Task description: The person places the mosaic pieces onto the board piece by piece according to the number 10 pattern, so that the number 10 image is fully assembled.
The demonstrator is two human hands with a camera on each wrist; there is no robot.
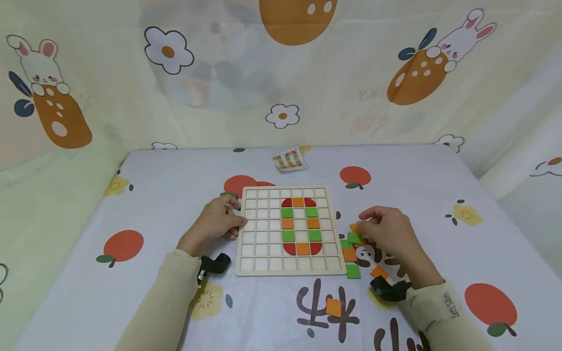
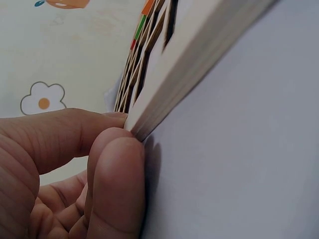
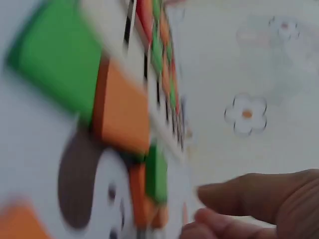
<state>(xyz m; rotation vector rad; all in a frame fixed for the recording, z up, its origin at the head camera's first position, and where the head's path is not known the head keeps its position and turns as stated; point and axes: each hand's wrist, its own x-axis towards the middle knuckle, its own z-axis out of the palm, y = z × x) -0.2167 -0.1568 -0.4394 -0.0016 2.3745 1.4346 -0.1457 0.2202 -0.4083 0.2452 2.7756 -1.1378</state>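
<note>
A pale wooden grid board [image 1: 268, 276] lies flat on the cloth, with an upright ring of red, orange and green tiles in its right half. The red corner tiles [image 1: 287, 202] have rounded outer edges. My left hand [image 1: 216, 217] holds the board's left edge between thumb and fingers, close up in the left wrist view. Off the board's right side, my right hand [image 1: 386, 229] hovers over a loose pile of green tiles [image 1: 353, 238] and orange tiles [image 1: 349, 255]. Its thumb and fingers sit slightly apart near the pile, with no tile visible between them; the right wrist view is blurred.
A small patterned card [image 1: 290, 160] lies behind the board. One orange tile [image 1: 333, 307] is alone in front of the board, another orange tile [image 1: 379, 272] near the right wrist. A green tile [image 1: 353, 271] rests by the board's lower right corner. A printed curtain hangs behind.
</note>
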